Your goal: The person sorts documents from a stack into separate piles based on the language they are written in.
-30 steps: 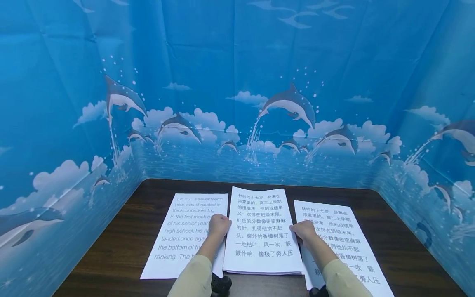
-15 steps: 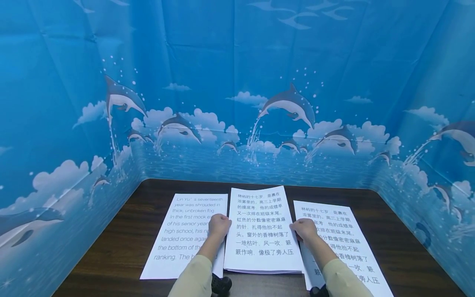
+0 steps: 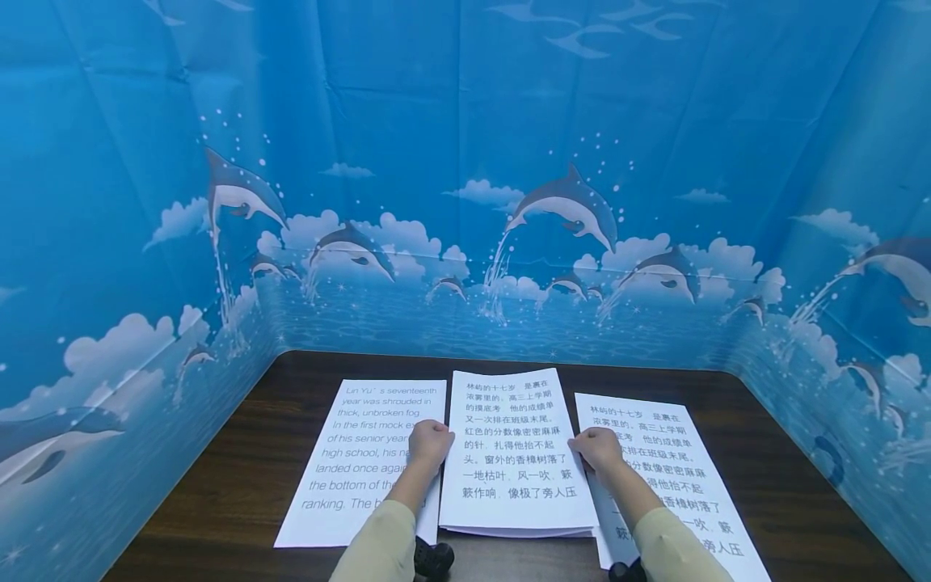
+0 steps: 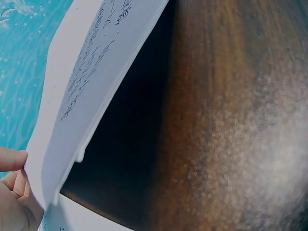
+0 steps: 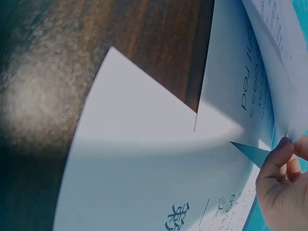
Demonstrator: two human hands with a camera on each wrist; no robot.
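Note:
Between my two hands is a thin stack of paper sheets [image 3: 512, 444], its top page printed in Chinese. My left hand [image 3: 431, 442] pinches its left edge, and my right hand [image 3: 598, 449] pinches the right edge. In the left wrist view the sheets [image 4: 96, 82] bow upward, with a dark gap under them; my left hand [image 4: 14, 192] shows thumb and fingers at the edge. The right wrist view has my right hand [image 5: 279, 183] gripping the curved top paper [image 5: 284, 62], above a page with English print [image 5: 231, 57].
An English-printed sheet [image 3: 349, 461] lies on the left of the dark wooden table [image 3: 211, 485], partly under my left forearm. Another Chinese-printed sheet [image 3: 684, 477] lies to the right, partly covered by my right forearm. A blue dolphin-patterned curtain [image 3: 465, 162] surrounds the table.
The far edge of the middle sheets rises slightly, then settles a little lower. Both hands keep their places at the edges, and the side sheets stay nearly still.

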